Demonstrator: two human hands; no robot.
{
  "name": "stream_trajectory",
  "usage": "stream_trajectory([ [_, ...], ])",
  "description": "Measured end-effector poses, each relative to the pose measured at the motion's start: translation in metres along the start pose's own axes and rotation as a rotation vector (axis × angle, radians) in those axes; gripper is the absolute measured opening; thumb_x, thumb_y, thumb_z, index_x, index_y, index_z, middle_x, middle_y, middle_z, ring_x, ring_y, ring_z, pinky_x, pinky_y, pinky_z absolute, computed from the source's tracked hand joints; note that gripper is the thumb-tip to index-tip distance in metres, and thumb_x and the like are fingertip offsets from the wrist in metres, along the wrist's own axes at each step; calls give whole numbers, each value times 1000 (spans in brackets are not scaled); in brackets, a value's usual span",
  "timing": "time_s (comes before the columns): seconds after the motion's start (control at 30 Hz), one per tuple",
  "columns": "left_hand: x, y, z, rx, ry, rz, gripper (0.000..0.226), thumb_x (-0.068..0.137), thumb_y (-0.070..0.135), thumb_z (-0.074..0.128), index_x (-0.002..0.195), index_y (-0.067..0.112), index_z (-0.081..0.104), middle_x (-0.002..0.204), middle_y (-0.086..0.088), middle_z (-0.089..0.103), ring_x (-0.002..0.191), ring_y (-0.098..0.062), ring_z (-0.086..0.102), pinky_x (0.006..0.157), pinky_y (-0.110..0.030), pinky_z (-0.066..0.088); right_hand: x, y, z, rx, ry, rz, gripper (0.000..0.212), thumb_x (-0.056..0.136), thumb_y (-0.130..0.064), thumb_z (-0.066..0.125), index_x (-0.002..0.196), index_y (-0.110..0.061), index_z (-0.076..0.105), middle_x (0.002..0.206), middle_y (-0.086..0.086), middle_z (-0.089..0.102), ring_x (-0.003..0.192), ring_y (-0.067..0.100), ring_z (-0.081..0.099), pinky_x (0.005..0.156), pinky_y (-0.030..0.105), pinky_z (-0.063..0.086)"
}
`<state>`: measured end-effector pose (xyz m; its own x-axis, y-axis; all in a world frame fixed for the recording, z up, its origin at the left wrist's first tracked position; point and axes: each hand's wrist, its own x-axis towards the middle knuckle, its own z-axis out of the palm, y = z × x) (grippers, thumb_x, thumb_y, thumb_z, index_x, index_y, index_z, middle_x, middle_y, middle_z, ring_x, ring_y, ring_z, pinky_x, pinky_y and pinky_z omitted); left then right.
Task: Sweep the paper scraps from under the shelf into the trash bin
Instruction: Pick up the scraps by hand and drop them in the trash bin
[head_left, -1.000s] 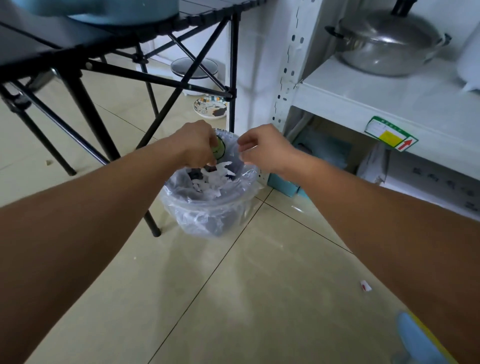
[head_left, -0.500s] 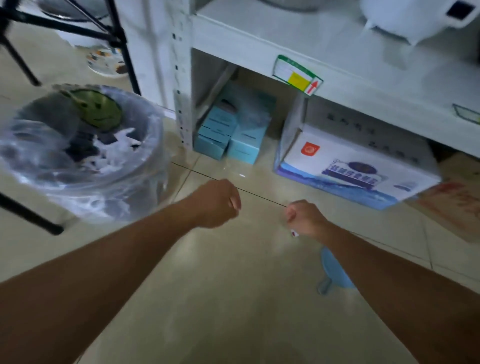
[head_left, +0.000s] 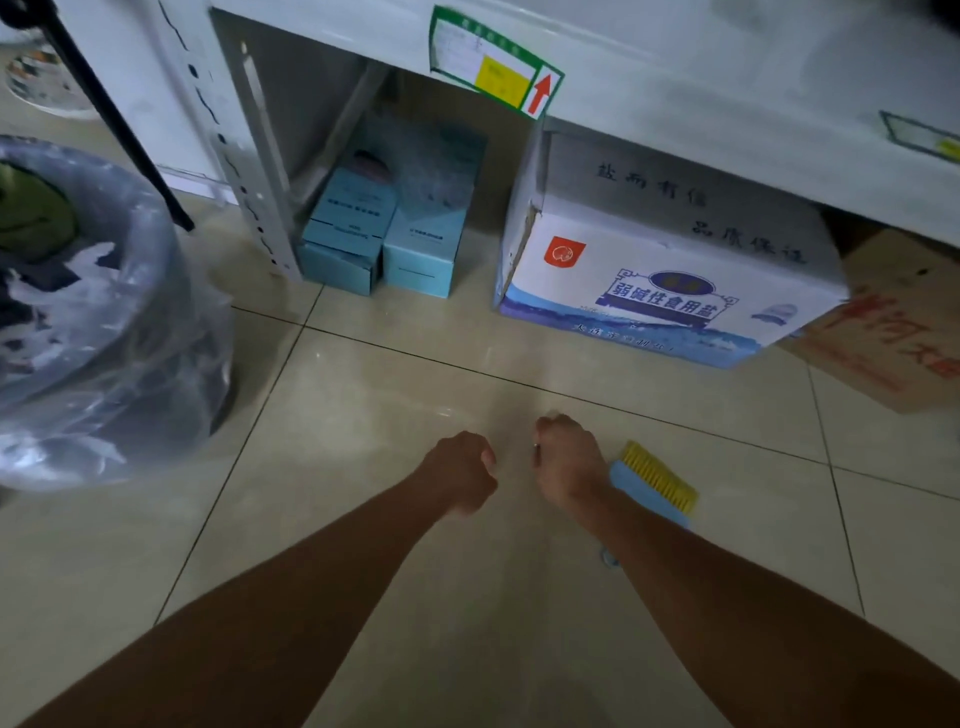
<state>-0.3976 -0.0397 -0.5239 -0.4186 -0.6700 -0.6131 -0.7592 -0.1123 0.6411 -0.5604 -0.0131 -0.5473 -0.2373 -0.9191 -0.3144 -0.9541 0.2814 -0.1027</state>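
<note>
The trash bin (head_left: 130, 332), lined with a clear plastic bag, stands at the left with white paper scraps (head_left: 47, 296) inside it. The white shelf (head_left: 701, 88) runs across the top. Both my hands are low over the floor tiles in front of it. My left hand (head_left: 460, 475) is a closed fist with nothing showing in it. My right hand (head_left: 569, 462) is curled fingers-down, with a small scrap (head_left: 537, 448) peeking out at its thumb side. A blue brush with yellow bristles (head_left: 657, 483) lies on the floor just behind my right wrist.
Under the shelf stand two light blue boxes (head_left: 384, 234) and a white and blue carton (head_left: 660, 270). Flat brown cardboard (head_left: 893, 338) lies at the right. A black table leg (head_left: 114, 119) slants down beside the bin, and a patterned dish (head_left: 41, 83) sits far left.
My hands left the bin's rim and came down to the floor in front of the shelf. My view swung right and down, and the right hand closed over the small scrap.
</note>
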Motion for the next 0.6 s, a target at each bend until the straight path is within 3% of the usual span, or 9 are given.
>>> stream_trajectory([
  [0.07, -3, -7, 0, -151, 8, -53, 39, 82, 20, 66, 120, 13, 63, 117, -11, 68, 108, -30, 66, 91, -38, 56, -6, -12, 0, 231, -17, 35, 21, 86, -10, 54, 102, -9, 68, 108, 13, 69, 98, 32, 66, 85, 36, 54],
  [0.13, -15, -9, -8, -361, 32, -93, 39, 83, 15, 64, 121, 10, 60, 106, -14, 69, 96, -33, 69, 86, -44, 59, -10, -32, -8, 502, -33, 60, 12, 85, -11, 60, 90, -12, 71, 93, 11, 74, 86, 29, 70, 78, 40, 59],
  [0.27, -54, -12, -50, -577, 294, 18, 16, 87, 10, 61, 101, 7, 67, 86, -12, 72, 84, -37, 73, 78, -48, 61, -18, -88, -53, 850, -7, -61, 6, 78, -5, 69, 77, -10, 72, 71, 13, 73, 63, 26, 70, 67, 50, 60],
  [0.33, -78, -14, -81, -589, 462, 70, 10, 87, 8, 60, 91, 10, 70, 81, -10, 72, 77, -31, 72, 74, -43, 63, -23, -120, -87, 926, -13, -167, 4, 82, -6, 69, 80, -9, 72, 70, 13, 73, 64, 29, 72, 68, 50, 61],
  [0.5, -143, -18, -172, -650, 778, 192, 11, 88, 11, 65, 87, 2, 70, 77, -17, 73, 60, -22, 66, 57, -29, 58, -34, -219, -168, 975, 46, -494, 9, 86, -3, 67, 91, -7, 75, 73, 9, 73, 64, 23, 72, 64, 33, 63],
  [0.6, -181, -28, -222, -646, 960, 194, 13, 88, 11, 67, 83, -1, 68, 70, -19, 71, 54, -18, 63, 58, -32, 58, -36, -286, -196, 1029, 23, -547, 13, 86, 0, 66, 93, -7, 75, 74, 12, 73, 62, 23, 71, 65, 36, 64],
])
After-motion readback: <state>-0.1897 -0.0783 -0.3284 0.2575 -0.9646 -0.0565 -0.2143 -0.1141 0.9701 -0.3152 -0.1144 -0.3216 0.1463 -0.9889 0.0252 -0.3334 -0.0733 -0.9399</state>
